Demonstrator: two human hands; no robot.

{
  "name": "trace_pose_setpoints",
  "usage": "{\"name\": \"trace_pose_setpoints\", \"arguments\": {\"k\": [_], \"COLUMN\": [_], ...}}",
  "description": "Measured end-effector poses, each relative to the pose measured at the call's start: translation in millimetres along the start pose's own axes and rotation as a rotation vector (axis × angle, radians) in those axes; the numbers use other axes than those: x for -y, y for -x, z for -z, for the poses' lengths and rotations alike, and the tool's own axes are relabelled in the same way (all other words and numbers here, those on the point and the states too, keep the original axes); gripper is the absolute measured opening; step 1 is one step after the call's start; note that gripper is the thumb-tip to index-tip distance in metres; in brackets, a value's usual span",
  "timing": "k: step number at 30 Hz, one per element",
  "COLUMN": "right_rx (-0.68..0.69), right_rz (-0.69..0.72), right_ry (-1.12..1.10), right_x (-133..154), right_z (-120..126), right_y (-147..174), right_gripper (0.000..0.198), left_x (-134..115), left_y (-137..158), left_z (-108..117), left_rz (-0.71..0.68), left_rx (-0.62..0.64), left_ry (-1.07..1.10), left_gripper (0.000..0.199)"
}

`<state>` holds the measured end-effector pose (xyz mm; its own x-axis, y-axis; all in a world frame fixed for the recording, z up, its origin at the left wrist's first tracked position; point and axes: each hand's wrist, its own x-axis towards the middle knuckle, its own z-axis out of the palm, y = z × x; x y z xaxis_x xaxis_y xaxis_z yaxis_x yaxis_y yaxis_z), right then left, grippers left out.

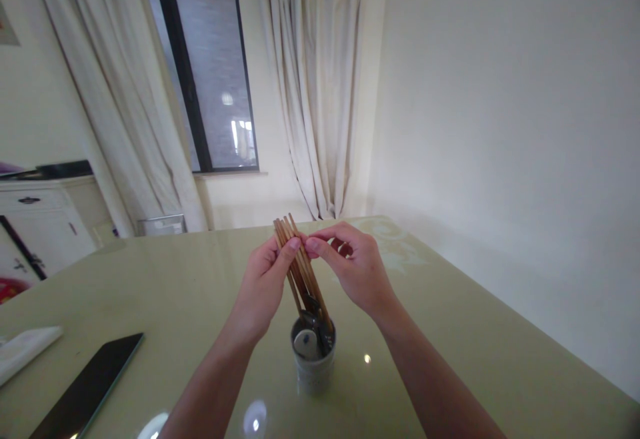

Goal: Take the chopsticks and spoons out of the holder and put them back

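Note:
A bundle of brown wooden chopsticks [301, 275] leans up out of a grey cup [315, 373] on the table. My left hand [265, 279] is closed around the upper part of the bundle, thumb in front. My right hand [353, 262] meets it from the right, its thumb and forefinger pinched together at the bundle's right side; whether a chopstick is between them I cannot make out. Inside the cup stand dark, shiny spoons [310, 319] and a pale rounded piece [306, 343], perhaps a spoon's bowl.
The cup stands on a glossy greenish table [200, 292] along a white wall [500, 125]. At the left lie a dark flat tablet-like slab [90, 385] and a white object [27, 352]. Beyond are a white cabinet [45, 219], curtains [320, 92] and a window [215, 72].

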<state>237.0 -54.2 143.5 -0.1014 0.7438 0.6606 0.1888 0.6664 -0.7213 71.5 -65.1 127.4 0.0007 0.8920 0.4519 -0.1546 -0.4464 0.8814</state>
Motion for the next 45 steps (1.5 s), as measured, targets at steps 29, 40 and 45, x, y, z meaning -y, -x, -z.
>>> {"name": "trace_pose_setpoints", "arguments": {"k": [29, 40, 45], "right_rx": [0.146, 0.475, 0.627], "right_rz": [0.02, -0.01, -0.137], "right_ry": [0.082, 0.164, 0.108], "right_x": [5.5, 6.3, 4.5], "right_z": [-5.6, -13.4, -10.0], "right_y": [3.7, 8.3, 7.8], "right_gripper": [0.021, 0.025, 0.026], "left_x": [-37.3, -34.0, -34.0], "left_y": [5.2, -0.1, -3.1], "left_z": [1.3, 3.4, -0.1], "left_rz": [-0.315, -0.132, -0.067], "left_rx": [-0.419, -0.512, -0.616], "left_ry": [0.237, 0.412, 0.528], "left_gripper": [0.019, 0.014, 0.022]}}
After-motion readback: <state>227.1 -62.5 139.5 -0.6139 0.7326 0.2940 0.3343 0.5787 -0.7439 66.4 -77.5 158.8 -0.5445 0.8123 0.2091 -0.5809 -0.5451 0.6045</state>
